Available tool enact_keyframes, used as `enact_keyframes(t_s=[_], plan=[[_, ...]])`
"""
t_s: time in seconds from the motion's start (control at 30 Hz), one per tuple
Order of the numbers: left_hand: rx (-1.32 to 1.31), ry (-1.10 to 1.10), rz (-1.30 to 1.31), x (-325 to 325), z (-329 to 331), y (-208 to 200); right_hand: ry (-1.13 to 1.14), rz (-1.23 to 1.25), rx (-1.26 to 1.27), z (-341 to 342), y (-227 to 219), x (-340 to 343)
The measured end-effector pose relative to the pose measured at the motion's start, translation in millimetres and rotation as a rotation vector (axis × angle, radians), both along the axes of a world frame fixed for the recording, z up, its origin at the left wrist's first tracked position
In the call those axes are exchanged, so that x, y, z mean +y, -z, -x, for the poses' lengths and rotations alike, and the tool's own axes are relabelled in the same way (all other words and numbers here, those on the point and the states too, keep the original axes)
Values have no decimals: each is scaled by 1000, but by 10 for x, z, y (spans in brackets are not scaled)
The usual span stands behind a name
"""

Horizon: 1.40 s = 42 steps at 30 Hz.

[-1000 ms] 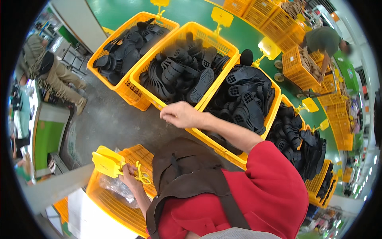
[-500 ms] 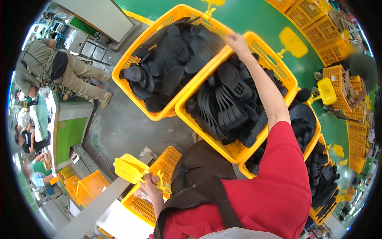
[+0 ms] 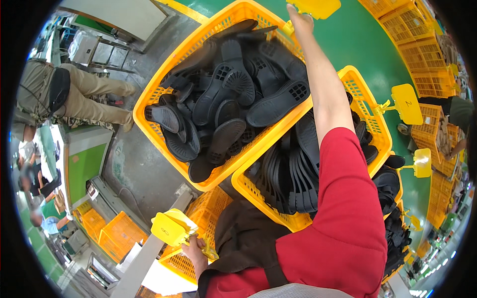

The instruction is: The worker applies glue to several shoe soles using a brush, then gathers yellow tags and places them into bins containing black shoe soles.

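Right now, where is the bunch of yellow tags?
In the head view's lower left, the bunch of yellow tags is in the person's left hand, left of the brown apron.

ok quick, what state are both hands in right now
Left hand: closed, holding a bunch of yellow tags.
Right hand: beside another yellow tag; open or closed cannot be told.

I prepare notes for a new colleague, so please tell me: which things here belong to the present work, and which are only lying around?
Seems in use:
bundle of yellow tags, held in the left grip
single yellow tag, at the right grip
large crate of black soles, beside that tag

Seems only nearby:
stacked crates, upper right
loose crates, lower left
green panel, left
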<state>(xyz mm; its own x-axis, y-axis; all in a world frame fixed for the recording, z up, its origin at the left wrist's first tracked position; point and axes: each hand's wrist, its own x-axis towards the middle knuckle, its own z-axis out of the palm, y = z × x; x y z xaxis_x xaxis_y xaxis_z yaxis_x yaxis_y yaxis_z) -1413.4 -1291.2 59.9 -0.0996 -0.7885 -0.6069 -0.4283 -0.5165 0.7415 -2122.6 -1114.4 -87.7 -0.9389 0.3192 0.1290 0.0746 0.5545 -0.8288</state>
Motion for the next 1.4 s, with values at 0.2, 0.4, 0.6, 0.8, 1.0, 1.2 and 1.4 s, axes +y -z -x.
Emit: enact_keyframes(t_s=[0.2,0.4,0.6,0.8,1.0,1.2,1.4], plan=[[-30,15,-24,-65,21,53,105,-76,-134,21,-20,-103],[48,89,-24,-133,50,69,2,-913,341,186,116,463],[289,171,26,-114,-24,-38,-501,541,18,-1799,-863,223],[581,575,-117,342,280,-138,-502,709,-575,-4075,-1876,948],[632,970,-298,1514,226,-516,-322,623,-472,-5890,-2227,1939],[736,1255,-630,2543,-329,-532,-49,797,-260,-7244,-2388,2364],[692,1413,-647,3317,-942,-616,141,710,-56,-8189,-2307,2869]])
